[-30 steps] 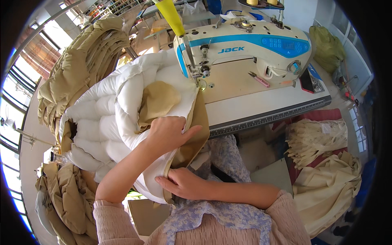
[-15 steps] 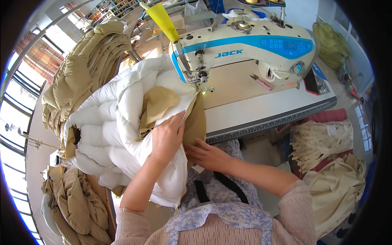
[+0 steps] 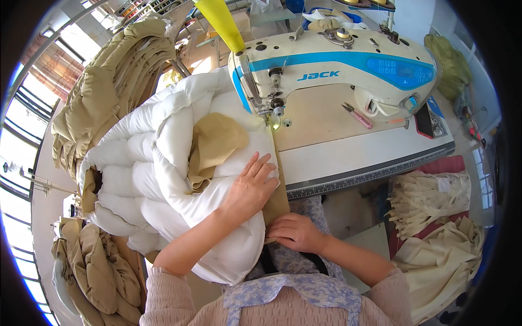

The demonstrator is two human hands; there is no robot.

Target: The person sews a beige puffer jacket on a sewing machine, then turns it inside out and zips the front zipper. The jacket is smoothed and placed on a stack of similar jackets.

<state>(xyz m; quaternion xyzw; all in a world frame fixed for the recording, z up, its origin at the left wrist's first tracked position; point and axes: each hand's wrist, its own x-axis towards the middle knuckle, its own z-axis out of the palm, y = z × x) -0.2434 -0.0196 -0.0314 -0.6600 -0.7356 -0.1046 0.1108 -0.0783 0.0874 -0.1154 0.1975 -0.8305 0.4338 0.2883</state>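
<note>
A white padded garment (image 3: 147,174) spreads over the left of the sewing machine (image 3: 337,65), and its seam edge runs under the needle area. Along that edge lies a strip of tan fabric (image 3: 278,204); a loose tan piece (image 3: 215,144) rests on the white padding. My left hand (image 3: 251,187) lies flat on the padding beside the seam, fingers stretched toward the presser foot (image 3: 272,117). Nearer to me, my right hand (image 3: 296,232) pinches the near end of the tan strip just off the table's front edge; its fingertips are partly hidden.
Pink-handled thread snips (image 3: 358,115) and a dark phone-like object (image 3: 423,121) lie on the machine table (image 3: 353,157). A yellow cone (image 3: 220,22) stands by the machine head. Tan padded garments (image 3: 92,103) are heaped at left, bagged cream strips (image 3: 427,198) and cream cloth (image 3: 440,255) at right.
My left hand has slid rightward and flattened beside the seam. My right hand has drawn back toward me with the tan strip's end, and the strip now lies straighter. The view has shifted slightly.
</note>
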